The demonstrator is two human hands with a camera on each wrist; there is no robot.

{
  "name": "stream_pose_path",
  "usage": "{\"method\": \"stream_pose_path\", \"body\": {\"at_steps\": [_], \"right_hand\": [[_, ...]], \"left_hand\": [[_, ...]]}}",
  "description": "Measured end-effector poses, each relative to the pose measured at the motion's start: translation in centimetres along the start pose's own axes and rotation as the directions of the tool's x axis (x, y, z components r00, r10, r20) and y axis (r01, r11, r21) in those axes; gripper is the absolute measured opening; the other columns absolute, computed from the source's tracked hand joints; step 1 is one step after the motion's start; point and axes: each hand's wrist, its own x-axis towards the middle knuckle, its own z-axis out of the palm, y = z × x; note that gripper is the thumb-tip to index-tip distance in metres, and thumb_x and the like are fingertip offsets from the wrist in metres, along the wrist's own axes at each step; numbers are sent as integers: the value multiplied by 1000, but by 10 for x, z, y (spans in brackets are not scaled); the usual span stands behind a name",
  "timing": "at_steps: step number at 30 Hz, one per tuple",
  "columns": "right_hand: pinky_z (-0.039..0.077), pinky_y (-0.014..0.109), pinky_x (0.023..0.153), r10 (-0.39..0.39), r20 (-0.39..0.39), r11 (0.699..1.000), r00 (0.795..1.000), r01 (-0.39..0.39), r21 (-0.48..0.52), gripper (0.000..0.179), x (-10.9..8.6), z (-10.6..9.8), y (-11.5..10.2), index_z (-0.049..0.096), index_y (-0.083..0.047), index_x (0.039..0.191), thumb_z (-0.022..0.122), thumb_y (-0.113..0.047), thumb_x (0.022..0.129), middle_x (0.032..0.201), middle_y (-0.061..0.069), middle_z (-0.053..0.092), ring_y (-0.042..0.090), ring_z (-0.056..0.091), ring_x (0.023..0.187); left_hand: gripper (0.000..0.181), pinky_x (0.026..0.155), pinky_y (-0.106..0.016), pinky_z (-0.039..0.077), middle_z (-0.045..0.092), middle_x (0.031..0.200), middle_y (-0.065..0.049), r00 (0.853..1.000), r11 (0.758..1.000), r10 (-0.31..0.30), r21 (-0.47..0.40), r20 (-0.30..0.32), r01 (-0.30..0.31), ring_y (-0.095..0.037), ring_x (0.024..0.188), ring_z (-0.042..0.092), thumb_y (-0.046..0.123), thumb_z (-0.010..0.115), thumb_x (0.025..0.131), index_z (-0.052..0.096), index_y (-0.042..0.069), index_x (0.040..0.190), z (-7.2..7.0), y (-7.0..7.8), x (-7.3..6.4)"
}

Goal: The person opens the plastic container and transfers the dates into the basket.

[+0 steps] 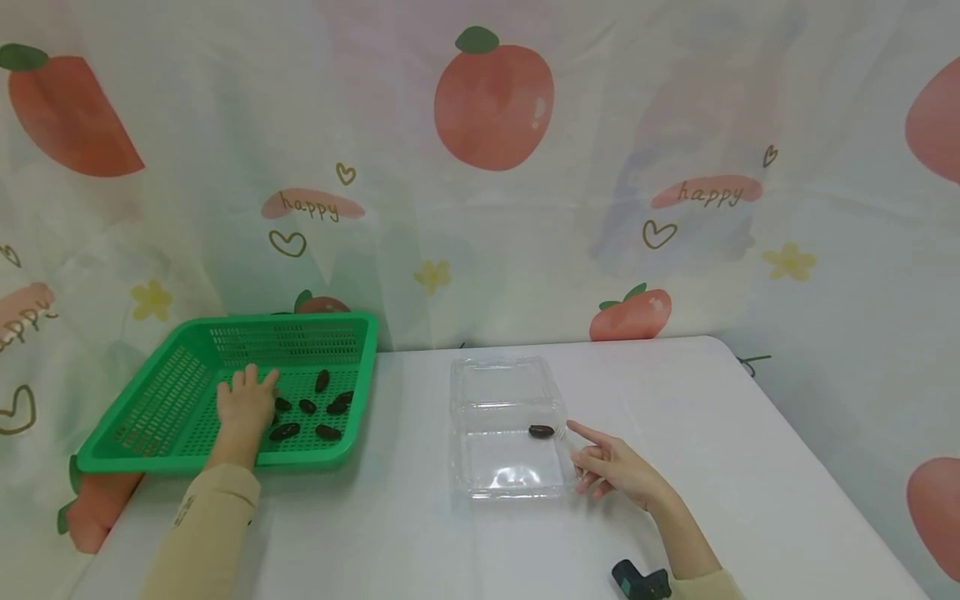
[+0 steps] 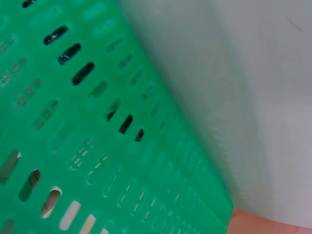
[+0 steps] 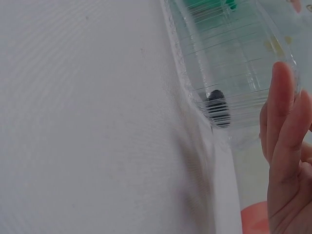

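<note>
Several dark brown, oval, date-like fruits (image 1: 285,432) lie in a green slotted plastic basket (image 1: 354,448) on the left. My left hand (image 1: 246,410) reaches over the near rim into the basket, fingers spread, beside the fruits. In the left wrist view the basket's wall (image 2: 161,180) fills much of the picture and hides the fingers. A transparent plastic box (image 1: 495,467) lies with its lid folded back; one dark fruit (image 1: 541,432) sits in its near half. At the box's right edge is my right hand (image 1: 611,467), index finger extended, the others loosely bent, holding nothing.
Everything stands on a white-covered table (image 1: 405,533). A black device (image 1: 641,581) shows beside the right wrist. Behind the table hangs a light curtain (image 1: 525,250) printed with fruit, hearts and words.
</note>
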Motion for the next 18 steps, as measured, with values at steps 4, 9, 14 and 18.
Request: {"method": "stream_pose_path", "body": {"at_steps": [4,9,14,18], "right_hand": [[49,24,50,2,-2,1000,1000,-2,-3,69,0,0,0,14,0,144,56,-16,91,75,5,57,17,64,64],[49,24,50,6,0,1000,1000,-6,-1,69,0,1,-1,14,0,145,55,-15,92,75,5,56,17,64,64],[49,24,50,6,-4,1000,1000,-6,-2,69,0,1,-2,15,0,144,56,-15,91,75,5,57,17,64,63],[49,24,50,7,-7,1000,1000,-7,1,69,-1,0,-1,15,-1,145,56,-16,91,75,5,57,17,64,64]], "left_hand": [[43,88,-58,28,24,128,-33,1000,1000,2,-21,-13,-2,-48,112,29,18,45,97,32,3,135,-6,7,-1],[47,88,-58,27,25,127,-31,997,999,23,-42,-70,-25,-47,112,28,23,46,96,31,3,136,-17,21,0],[43,85,-54,28,30,120,-27,976,996,47,-67,-214,-62,-42,101,32,27,45,96,33,7,132,-27,45,0],[40,83,-51,30,33,115,-23,936,991,89,-64,-341,-118,-38,97,34,30,46,96,38,10,129,-34,70,-3]]}}
